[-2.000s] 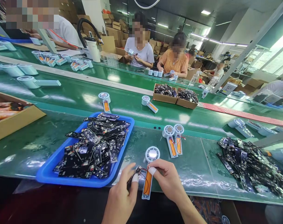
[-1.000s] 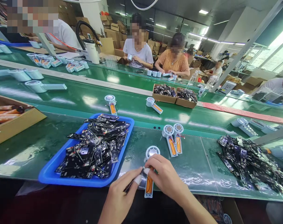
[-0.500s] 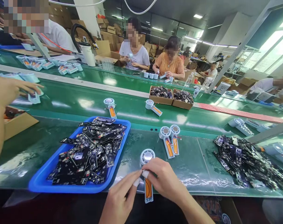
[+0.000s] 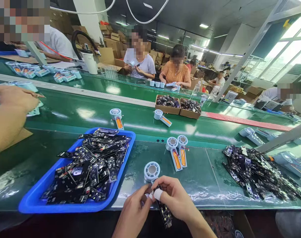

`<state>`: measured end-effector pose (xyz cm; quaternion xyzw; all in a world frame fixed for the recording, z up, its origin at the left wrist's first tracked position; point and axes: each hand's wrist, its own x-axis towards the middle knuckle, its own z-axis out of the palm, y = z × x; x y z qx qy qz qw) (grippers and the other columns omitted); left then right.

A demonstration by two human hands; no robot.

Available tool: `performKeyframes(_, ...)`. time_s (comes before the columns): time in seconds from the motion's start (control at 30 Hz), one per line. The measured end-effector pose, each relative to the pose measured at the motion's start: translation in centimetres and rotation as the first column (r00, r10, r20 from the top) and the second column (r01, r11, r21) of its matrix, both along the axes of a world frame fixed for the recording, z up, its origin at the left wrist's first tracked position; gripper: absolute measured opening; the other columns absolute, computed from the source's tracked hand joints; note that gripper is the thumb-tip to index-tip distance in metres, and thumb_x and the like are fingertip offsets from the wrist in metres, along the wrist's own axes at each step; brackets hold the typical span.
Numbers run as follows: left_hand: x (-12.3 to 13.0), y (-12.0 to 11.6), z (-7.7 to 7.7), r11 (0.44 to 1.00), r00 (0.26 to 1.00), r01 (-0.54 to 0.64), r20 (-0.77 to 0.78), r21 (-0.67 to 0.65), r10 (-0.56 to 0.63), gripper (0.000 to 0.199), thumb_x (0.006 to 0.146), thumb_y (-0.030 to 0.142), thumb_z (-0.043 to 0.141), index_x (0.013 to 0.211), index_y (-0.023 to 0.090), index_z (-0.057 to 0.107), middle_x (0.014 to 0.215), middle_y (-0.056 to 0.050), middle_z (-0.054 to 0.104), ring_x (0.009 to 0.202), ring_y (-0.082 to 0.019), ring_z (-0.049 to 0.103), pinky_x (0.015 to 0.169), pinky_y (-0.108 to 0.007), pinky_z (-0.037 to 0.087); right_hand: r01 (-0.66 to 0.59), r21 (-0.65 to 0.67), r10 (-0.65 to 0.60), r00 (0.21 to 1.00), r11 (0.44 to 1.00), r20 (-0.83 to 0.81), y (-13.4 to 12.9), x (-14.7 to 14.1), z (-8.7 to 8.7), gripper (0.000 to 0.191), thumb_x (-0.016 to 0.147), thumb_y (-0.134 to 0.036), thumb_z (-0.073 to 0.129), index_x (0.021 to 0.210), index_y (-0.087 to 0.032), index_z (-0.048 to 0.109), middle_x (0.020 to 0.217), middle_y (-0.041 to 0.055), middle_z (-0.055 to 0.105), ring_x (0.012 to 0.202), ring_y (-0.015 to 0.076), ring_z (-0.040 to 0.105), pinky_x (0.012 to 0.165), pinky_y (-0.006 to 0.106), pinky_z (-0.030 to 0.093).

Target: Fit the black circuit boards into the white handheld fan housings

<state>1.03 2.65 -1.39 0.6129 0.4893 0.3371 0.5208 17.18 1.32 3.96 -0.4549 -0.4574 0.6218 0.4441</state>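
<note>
A light-blue handheld fan (image 4: 151, 171) lies on the bench before me, its round grille facing up. Over its handle, a long black circuit board (image 4: 164, 213) slopes down past the bench's front edge. My right hand (image 4: 175, 198) grips the board's upper part between thumb and fingers, with a white cover on the thumb. Against that same upper end, my left hand (image 4: 135, 208) is closed in a pinch; what sits between its fingertips is hidden. The handle is mostly covered by my hands and the board.
On the left stands a blue tray (image 4: 66, 208) heaped with circuit boards. A loose board pile (image 4: 259, 172) lies at right. Two open fans (image 4: 176, 155) rest beyond my hands. Cardboard boxes (image 4: 167, 109) sit across the belt. A co-worker's arm (image 4: 11, 112) reaches in from the left.
The black circuit board now shows in my right hand over the handle, where the orange inside was visible before. The co-worker's hand at left has shifted, and the view has tilted slightly.
</note>
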Motion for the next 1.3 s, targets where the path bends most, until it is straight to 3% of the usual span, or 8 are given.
performKeyframes(0.17, 0.7, -0.3, 0.8, 0.956, 0.942, 0.086, 0.335, -0.279, 0.013, 0.049, 0.073, 0.054, 0.077, 0.107, 0.019, 0.077, 0.115, -0.013, 0.077, 0.114, -0.035, 0.068, 0.106, -0.047, 0.050, -0.054, 0.047, 0.057, 0.997, 0.997, -0.048, -1.3, -0.4, 0.2, 0.016, 0.077, -0.030, 0.073, 0.081, -0.017, 0.064, 0.075, 0.0008, 0.062, 0.068, 0.0129, 0.055, 0.066, 0.024, 0.045)
performKeyframes(0.47, 1.1, -1.3, 1.3, 0.822, 0.812, 0.108, 0.527, -0.559, 0.251, 0.052, 0.074, 0.043, 0.077, 0.120, 0.022, 0.065, 0.115, -0.008, 0.073, 0.110, -0.029, 0.067, 0.095, -0.039, 0.052, 0.020, 0.226, -0.111, 0.912, 0.974, 0.394, -2.1, 2.3, 1.2, 0.011, 0.086, -0.024, 0.064, 0.089, -0.021, 0.074, 0.086, 0.0027, 0.072, 0.080, 0.0167, 0.061, 0.079, 0.028, 0.046)
performKeyframes(0.6, 1.3, -1.7, 1.2, 0.885, 0.839, -0.027, 0.470, -0.465, 0.273, 0.046, 0.085, 0.043, 0.063, 0.126, 0.022, 0.057, 0.125, -0.008, 0.069, 0.113, -0.028, 0.065, 0.093, -0.036, 0.050, 0.100, 0.141, -0.132, 0.963, 0.985, 0.234, -1.5, 2.3, 0.8, 0.010, 0.087, -0.029, 0.068, 0.088, -0.020, 0.071, 0.087, 0.0039, 0.073, 0.083, 0.0175, 0.066, 0.080, 0.028, 0.049)
performKeyframes(0.77, 1.3, -1.8, 0.7, 0.975, 0.905, -0.018, 0.411, -0.220, 0.110, 0.054, 0.085, 0.046, 0.069, 0.130, 0.022, 0.050, 0.138, -0.013, 0.060, 0.131, -0.030, 0.053, 0.109, -0.040, 0.042, 0.117, 0.026, -0.115, 0.991, 0.993, -0.064, -1.2, 1.5, 0.5, 0.021, 0.082, -0.037, 0.077, 0.088, -0.019, 0.068, 0.080, 0.0033, 0.073, 0.076, 0.0158, 0.066, 0.077, 0.028, 0.052)
performKeyframes(0.93, 0.7, -1.0, 0.3, 0.991, 0.938, -0.034, 0.337, -0.132, 0.077, 0.047, 0.091, 0.052, 0.061, 0.126, 0.021, 0.053, 0.134, -0.015, 0.062, 0.128, -0.030, 0.056, 0.108, -0.042, 0.043, 0.133, 0.131, -0.154, 0.974, 0.982, 0.165, -2.1, 1.3, 1.0, 0.012, 0.083, -0.024, 0.073, 0.092, -0.020, 0.067, 0.090, 0.0033, 0.073, 0.085, 0.0163, 0.067, 0.081, 0.026, 0.051)
performKeyframes(1.03, 0.1, -0.8, 0.3, 0.990, 0.947, -0.031, 0.312, -0.136, 0.072, 0.050, 0.089, 0.054, 0.063, 0.124, 0.020, 0.056, 0.125, -0.014, 0.067, 0.106, -0.028, 0.066, 0.100, -0.042, 0.051, 0.140, 0.186, -0.189, 0.942, 0.973, 0.278, -2.3, 1.5, 0.6, 0.017, 0.082, -0.018, 0.068, 0.099, -0.021, 0.062, 0.091, 0.0016, 0.070, 0.084, 0.0158, 0.066, 0.078, 0.025, 0.051)
performKeyframes(1.17, 0.0, -1.1, 0.5, 0.989, 0.958, -0.057, 0.273, -0.137, 0.093, 0.050, 0.088, 0.055, 0.063, 0.122, 0.020, 0.058, 0.115, -0.012, 0.071, 0.072, -0.020, 0.065, 0.080, -0.039, 0.058, 0.154, 0.310, -0.298, 0.813, 0.938, 0.500, -2.3, 1.9, -0.3, 0.025, 0.086, -0.017, 0.060, 0.110, -0.022, 0.058, 0.094, 0.0023, 0.070, 0.086, 0.0171, 0.067, 0.076, 0.025, 0.050)
performKeyframes(1.3, 0.5, -1.6, 0.8, 0.977, 0.942, -0.158, 0.275, -0.141, 0.192, 0.047, 0.091, 0.055, 0.059, 0.122, 0.019, 0.057, 0.113, -0.012, 0.071, 0.081, -0.023, 0.068, 0.074, -0.037, 0.058, -0.124, 0.411, -0.302, 0.498, 0.903, 0.813, -2.0, 2.5, 0.1, 0.017, 0.095, -0.014, 0.049, 0.104, -0.021, 0.062, 0.090, 0.0034, 0.071, 0.078, 0.0180, 0.067, 0.068, 0.025, 0.044)
